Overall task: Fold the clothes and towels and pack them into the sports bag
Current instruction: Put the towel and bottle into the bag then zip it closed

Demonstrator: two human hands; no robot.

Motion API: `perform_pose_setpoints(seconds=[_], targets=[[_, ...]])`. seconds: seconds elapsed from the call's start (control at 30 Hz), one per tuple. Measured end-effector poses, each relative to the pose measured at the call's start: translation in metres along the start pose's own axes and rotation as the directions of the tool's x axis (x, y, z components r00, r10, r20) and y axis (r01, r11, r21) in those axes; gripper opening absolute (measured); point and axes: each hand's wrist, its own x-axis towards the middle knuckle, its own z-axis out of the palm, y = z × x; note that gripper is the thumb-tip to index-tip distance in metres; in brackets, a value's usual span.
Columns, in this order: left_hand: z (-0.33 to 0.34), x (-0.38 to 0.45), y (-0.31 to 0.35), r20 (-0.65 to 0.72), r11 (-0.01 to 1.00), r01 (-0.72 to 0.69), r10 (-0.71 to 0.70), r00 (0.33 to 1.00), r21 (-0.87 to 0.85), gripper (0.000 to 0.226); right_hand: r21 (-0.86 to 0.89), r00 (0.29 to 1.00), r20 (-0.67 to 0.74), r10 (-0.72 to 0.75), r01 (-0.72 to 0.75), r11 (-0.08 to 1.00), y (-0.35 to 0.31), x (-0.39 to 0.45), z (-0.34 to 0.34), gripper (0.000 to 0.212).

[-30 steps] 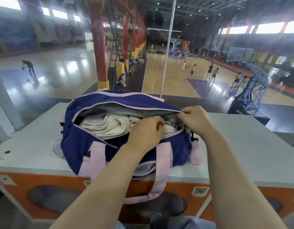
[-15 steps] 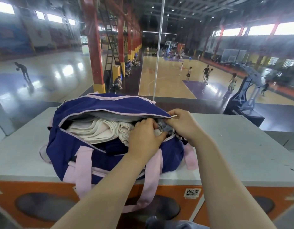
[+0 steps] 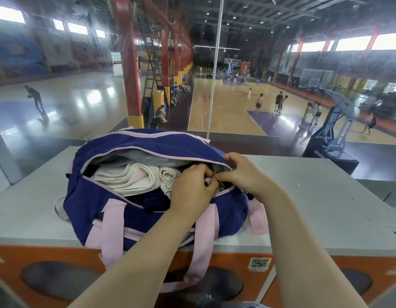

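A navy sports bag (image 3: 148, 210) with pale pink straps sits on a grey counter (image 3: 326, 196), overlooking an indoor basketball hall. Its top opening gapes wide, and folded cream towels (image 3: 130, 178) lie packed inside, with something dark beneath them. Both hands meet at the right end of the opening. The left hand (image 3: 192, 187) has its fingers curled in a tight grip, pinching at what looks like the zipper pull (image 3: 214, 174), which is too small to make out clearly. The right hand (image 3: 241, 172) grips the bag's fabric edge at that same end, steadying it. The folding and packing appear finished. What seems left is drawing the zipper across to close the bag, which has not yet begun.
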Motion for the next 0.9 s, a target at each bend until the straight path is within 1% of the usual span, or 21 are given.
perform_pose_setpoints(seconds=[0.07, 0.17, 0.23, 0.33, 0.4, 0.47, 0.5, 0.6, 0.67, 0.77, 0.83, 0.9], targets=[[-0.001, 0.0, 0.0, -0.009, 1.0, -0.018, 0.018, 1.0, -0.007, 0.009, -0.066, 0.999, -0.032, -0.029, 0.027, 0.997, 0.0, 0.001, 0.001, 0.035], [-0.002, 0.001, 0.002, -0.033, 0.996, -0.025, 0.022, 0.999, -0.083, 0.008, -0.154, 0.998, -0.052, -0.038, 0.03, 0.988, 0.007, 0.005, 0.001, 0.042], [-0.001, 0.001, 0.004, -0.036, 0.994, -0.044, 0.041, 0.999, -0.096, 0.007, -0.155, 0.997, -0.067, -0.034, 0.023, 0.988, 0.01, 0.007, 0.002, 0.042], [0.001, 0.002, 0.003, -0.034, 0.994, -0.063, 0.06, 0.998, -0.089, 0.006, -0.183, 0.99, -0.134, -0.046, 0.021, 0.983, 0.01, 0.008, 0.004, 0.042], [0.0, 0.003, 0.001, -0.034, 0.993, -0.047, 0.043, 0.998, -0.105, 0.008, -0.205, 0.986, -0.157, -0.06, 0.027, 0.978, 0.01, 0.009, 0.007, 0.042], [-0.002, 0.004, -0.001, -0.033, 0.991, -0.017, 0.013, 0.999, -0.136, 0.006, -0.218, 0.983, -0.157, -0.093, 0.057, 0.974, 0.011, 0.011, 0.01, 0.036], [-0.004, 0.004, -0.002, -0.027, 0.988, 0.007, -0.012, 1.0, -0.152, 0.004, -0.222, 0.981, -0.155, -0.113, 0.077, 0.972, 0.012, 0.011, 0.012, 0.038], [-0.01, 0.006, -0.003, 0.001, 0.984, 0.075, -0.076, 0.997, -0.164, 0.007, -0.212, 0.978, -0.177, -0.109, 0.07, 0.975, 0.014, 0.011, 0.016, 0.058], [-0.013, 0.006, -0.005, 0.007, 0.984, 0.099, -0.099, 0.995, -0.15, 0.01, -0.227, 0.976, -0.196, -0.092, 0.046, 0.973, 0.015, 0.013, 0.018, 0.063], [-0.017, 0.006, -0.007, 0.014, 0.989, 0.108, -0.107, 0.994, -0.104, 0.009, -0.246, 0.978, -0.195, -0.081, 0.031, 0.969, 0.016, 0.015, 0.019, 0.063], [-0.021, 0.006, -0.008, 0.02, 0.996, 0.087, -0.087, 0.996, -0.004, 0.009, -0.244, 0.981, -0.182, -0.062, 0.016, 0.97, 0.018, 0.017, 0.018, 0.064], [-0.028, 0.006, -0.008, 0.021, 0.99, 0.057, -0.06, 0.998, 0.125, 0.01, -0.235, 0.983, -0.18, -0.042, -0.001, 0.972, 0.021, 0.019, 0.018, 0.058]])
